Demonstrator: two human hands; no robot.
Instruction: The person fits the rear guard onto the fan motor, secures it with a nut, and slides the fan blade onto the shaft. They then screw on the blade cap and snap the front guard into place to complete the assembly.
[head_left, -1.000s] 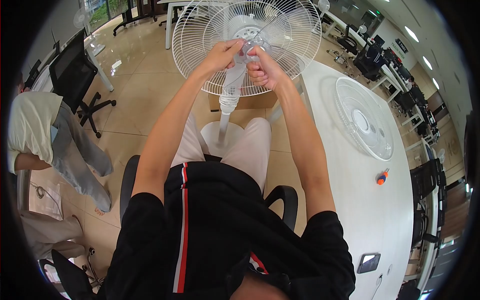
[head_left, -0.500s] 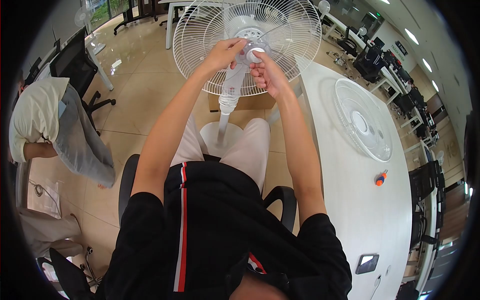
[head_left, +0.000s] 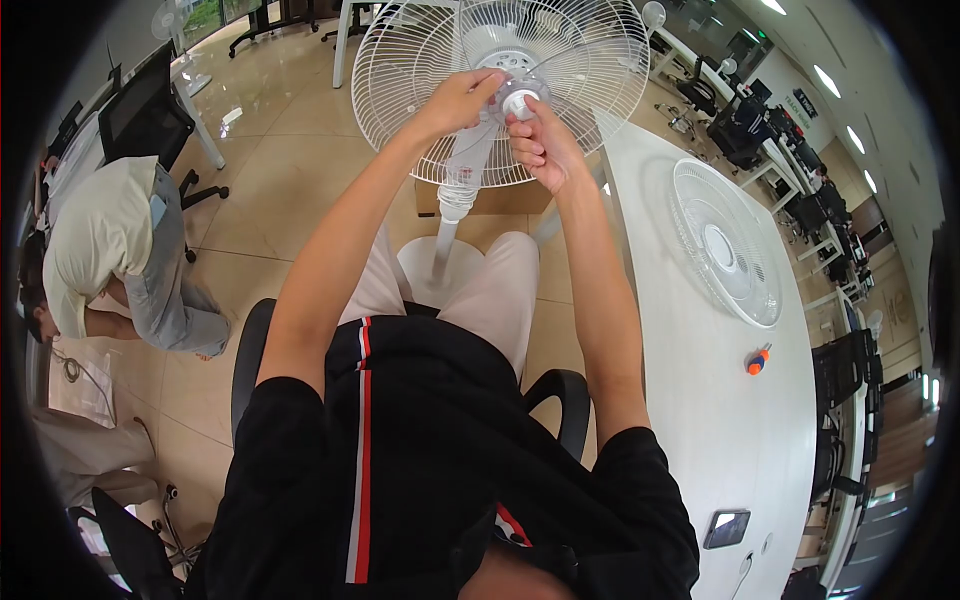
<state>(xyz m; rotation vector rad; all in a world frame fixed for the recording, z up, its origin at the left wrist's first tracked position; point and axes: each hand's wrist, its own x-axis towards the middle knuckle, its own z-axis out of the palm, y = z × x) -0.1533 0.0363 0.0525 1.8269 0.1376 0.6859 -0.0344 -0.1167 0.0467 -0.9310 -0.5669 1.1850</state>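
A white pedestal fan stands in front of my knees, its round wire grille [head_left: 400, 120] behind clear fan blades [head_left: 470, 150]. At the centre of the blades is a white round knob [head_left: 520, 103]. My right hand [head_left: 545, 145] has its thumb and curled fingers closed on this knob from the lower right. My left hand [head_left: 462, 103] comes in from the left, fingers pinched together at the clear blade hub beside the knob. Its fingertips partly hide what they grip. The fan's white pole [head_left: 446, 240] drops to a round base [head_left: 420, 262] between my legs.
On the white table [head_left: 700, 420] to my right lie a front fan grille [head_left: 715, 250], an orange-and-blue screwdriver-like tool [head_left: 759, 360] and a phone [head_left: 727, 529]. A cardboard box [head_left: 490, 200] sits behind the fan. A person [head_left: 110, 230] bends over at left, near an office chair [head_left: 150, 120].
Both hands stay at the hub, with the right fingers slightly shifted around the knob. The person at left has bent lower and come further into view. The view has shifted slightly.
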